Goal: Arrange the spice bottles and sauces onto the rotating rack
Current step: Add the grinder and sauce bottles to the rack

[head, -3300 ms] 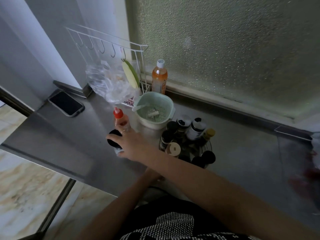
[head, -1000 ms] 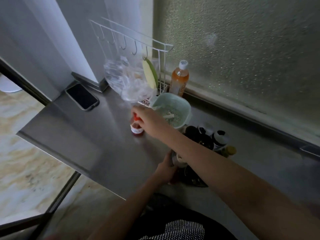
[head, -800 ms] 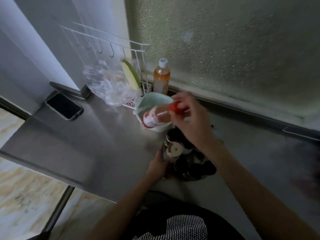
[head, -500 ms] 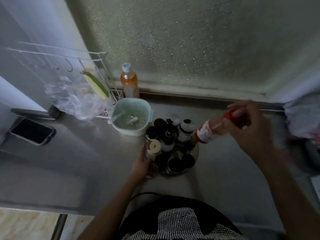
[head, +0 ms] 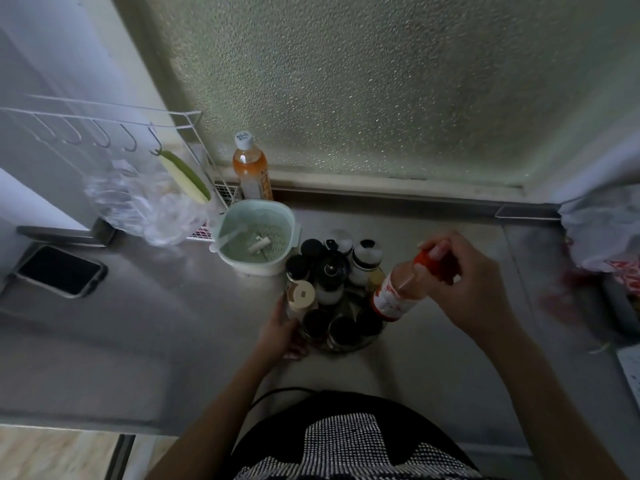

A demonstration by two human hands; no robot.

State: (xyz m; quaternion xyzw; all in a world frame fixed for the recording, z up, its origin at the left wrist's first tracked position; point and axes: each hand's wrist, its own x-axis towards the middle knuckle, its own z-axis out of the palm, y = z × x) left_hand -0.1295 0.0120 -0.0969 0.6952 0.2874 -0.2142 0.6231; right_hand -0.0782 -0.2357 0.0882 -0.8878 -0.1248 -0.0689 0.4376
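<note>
The round rotating rack (head: pixel 349 345) stands on the steel counter, filled with several dark-capped and white-capped spice bottles (head: pixel 329 271). My left hand (head: pixel 282 332) grips the rack's left rim beside a bottle with a tan lid (head: pixel 302 295). My right hand (head: pixel 465 282) holds a red-capped sauce bottle (head: pixel 398 292) by its cap, tilted, its base hanging over the rack's right edge.
A pale green strainer basket (head: pixel 258 235) sits just behind the rack on the left. An orange drink bottle (head: pixel 251 173) stands by the frosted window. A white wire hook rack (head: pixel 104 133) with a plastic bag, and a phone (head: pixel 59 270), lie far left. Crumpled bags (head: pixel 602 230) are at the right.
My right hand picked the red-capped bottle up from the counter at the left, swung it over the rack to the right, and now brings it down at the rack's right edge.
</note>
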